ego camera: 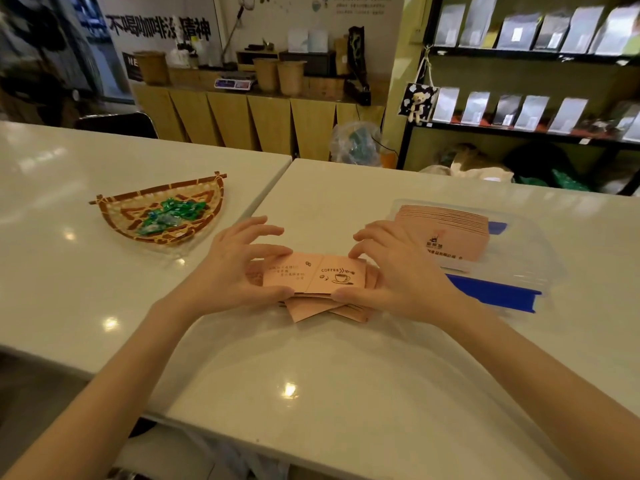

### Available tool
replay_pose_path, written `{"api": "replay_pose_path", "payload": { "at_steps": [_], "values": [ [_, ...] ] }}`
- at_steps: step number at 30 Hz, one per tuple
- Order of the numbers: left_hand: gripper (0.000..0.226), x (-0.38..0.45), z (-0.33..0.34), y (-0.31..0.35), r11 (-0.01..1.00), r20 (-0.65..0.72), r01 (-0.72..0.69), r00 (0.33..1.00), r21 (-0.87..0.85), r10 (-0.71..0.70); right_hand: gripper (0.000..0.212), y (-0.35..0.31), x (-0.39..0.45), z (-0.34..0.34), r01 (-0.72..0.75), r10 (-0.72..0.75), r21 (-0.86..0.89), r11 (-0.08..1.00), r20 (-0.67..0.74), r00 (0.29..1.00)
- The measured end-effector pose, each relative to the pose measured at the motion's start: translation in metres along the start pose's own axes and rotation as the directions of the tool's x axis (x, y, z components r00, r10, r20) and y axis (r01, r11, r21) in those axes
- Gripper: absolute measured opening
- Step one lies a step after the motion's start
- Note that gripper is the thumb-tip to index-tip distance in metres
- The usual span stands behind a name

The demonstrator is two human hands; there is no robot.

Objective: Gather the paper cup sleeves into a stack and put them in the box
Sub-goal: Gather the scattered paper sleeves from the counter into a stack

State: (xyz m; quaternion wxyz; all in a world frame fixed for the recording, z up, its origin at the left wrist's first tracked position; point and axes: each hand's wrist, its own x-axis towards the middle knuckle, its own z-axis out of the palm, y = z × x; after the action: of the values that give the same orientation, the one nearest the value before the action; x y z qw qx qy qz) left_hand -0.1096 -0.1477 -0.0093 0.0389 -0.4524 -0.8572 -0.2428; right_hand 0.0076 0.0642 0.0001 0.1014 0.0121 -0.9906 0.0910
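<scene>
pink sleeves (313, 278) with dark coffee-cup print, clear box (519, 268) with blue clips, green-wrapped candies (169, 214).

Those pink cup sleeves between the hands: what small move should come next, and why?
Probably squeeze and tap the loose sleeves square. The left hand and right hand pinch the top one, but lower ones fan out crooked, while the box beside them already holds a neat stack.

The top sleeve (313, 277) reads "COFFEE" beside a cup drawing; far wall sign (159, 27) reads "不喝咖啡没精神".
</scene>
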Motion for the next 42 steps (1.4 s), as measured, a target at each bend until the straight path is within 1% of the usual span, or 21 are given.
{"api": "replay_pose_path", "payload": {
  "at_steps": [3, 6, 8, 9, 11, 12, 13, 16, 18, 20, 22, 24, 27, 30, 36, 39, 42],
  "values": [
    [0.087, 0.000, 0.006, -0.004, 1.000, 0.030, -0.002, 1.000, -0.006, 0.002, 0.070, 0.000, -0.002, 0.002, -0.006, 0.006, 0.002, 1.000, 0.032, 0.999],
    [0.091, 0.001, 0.008, -0.006, 1.000, 0.096, 0.027, 0.995, -0.008, -0.026, 0.072, 0.000, -0.004, 0.001, -0.007, 0.007, 0.006, 1.000, 0.039, 0.999],
    [0.098, 0.004, 0.005, -0.007, 0.995, 0.176, 0.089, 0.981, -0.055, -0.078, 0.080, -0.001, -0.004, -0.006, -0.020, 0.017, 0.022, 1.000, 0.103, 0.994],
    [0.104, 0.006, 0.001, -0.009, 0.987, 0.238, 0.133, 0.965, -0.085, -0.110, 0.085, 0.000, -0.002, -0.010, -0.024, 0.019, 0.026, 0.999, 0.154, 0.988],
    [0.115, 0.012, -0.006, -0.012, 0.970, 0.370, 0.214, 0.915, -0.115, -0.158, 0.093, -0.002, 0.001, -0.020, -0.017, 0.009, 0.027, 1.000, 0.252, 0.968],
    [0.117, 0.016, -0.009, -0.013, 0.964, 0.427, 0.241, 0.888, -0.115, -0.171, 0.094, -0.003, 0.005, -0.025, -0.019, 0.009, 0.030, 0.999, 0.298, 0.955],
    [0.118, 0.021, -0.013, -0.015, 0.959, 0.478, 0.262, 0.860, -0.109, -0.181, 0.091, -0.005, 0.009, -0.030, -0.039, 0.022, 0.043, 0.998, 0.350, 0.937],
    [0.113, 0.039, -0.021, -0.023, 0.941, 0.601, 0.321, 0.775, -0.111, -0.193, 0.074, -0.008, 0.029, -0.039, -0.145, 0.072, 0.098, 0.984, 0.526, 0.847],
    [0.111, 0.048, -0.024, -0.024, 0.938, 0.676, 0.333, 0.713, -0.093, -0.186, 0.068, -0.007, 0.041, -0.041, -0.156, 0.069, 0.101, 0.983, 0.580, 0.812],
    [0.110, 0.057, -0.024, -0.021, 0.947, 0.728, 0.317, 0.661, -0.053, -0.181, 0.066, -0.008, 0.050, -0.041, -0.137, 0.077, 0.050, 0.989, 0.619, 0.781],
    [0.100, 0.064, -0.020, -0.018, 0.953, 0.745, 0.303, 0.638, -0.011, -0.194, 0.063, -0.009, 0.057, -0.037, -0.113, 0.081, 0.005, 0.994, 0.662, 0.745],
    [0.081, 0.072, -0.016, -0.015, 0.957, 0.740, 0.288, 0.640, 0.019, -0.207, 0.059, -0.009, 0.060, -0.032, -0.102, 0.078, -0.005, 0.995, 0.688, 0.722],
    [0.070, 0.081, -0.013, -0.011, 0.966, 0.765, 0.257, 0.615, 0.035, -0.191, 0.056, -0.007, 0.060, -0.027, -0.106, 0.073, 0.008, 0.994, 0.676, 0.733],
    [0.060, 0.086, -0.011, -0.008, 0.961, 0.779, 0.275, 0.593, 0.040, -0.202, 0.058, -0.007, 0.059, -0.026, -0.111, 0.071, 0.019, 0.994, 0.660, 0.748],
    [0.061, 0.087, -0.009, -0.005, 0.961, 0.787, 0.276, 0.590, 0.017, -0.183, 0.058, -0.009, 0.062, -0.024, -0.134, 0.081, 0.025, 0.991, 0.684, 0.725],
    [0.058, 0.085, -0.010, -0.004, 0.964, 0.777, 0.265, 0.607, -0.003, -0.165, 0.055, -0.009, 0.063, -0.024, -0.141, 0.083, 0.027, 0.990, 0.693, 0.716],
    [0.057, 0.081, -0.010, -0.003, 0.967, 0.759, 0.254, 0.631, -0.012, -0.157, 0.057, -0.009, 0.064, -0.025, -0.145, 0.087, 0.024, 0.989, 0.699, 0.710]
  ]
}}
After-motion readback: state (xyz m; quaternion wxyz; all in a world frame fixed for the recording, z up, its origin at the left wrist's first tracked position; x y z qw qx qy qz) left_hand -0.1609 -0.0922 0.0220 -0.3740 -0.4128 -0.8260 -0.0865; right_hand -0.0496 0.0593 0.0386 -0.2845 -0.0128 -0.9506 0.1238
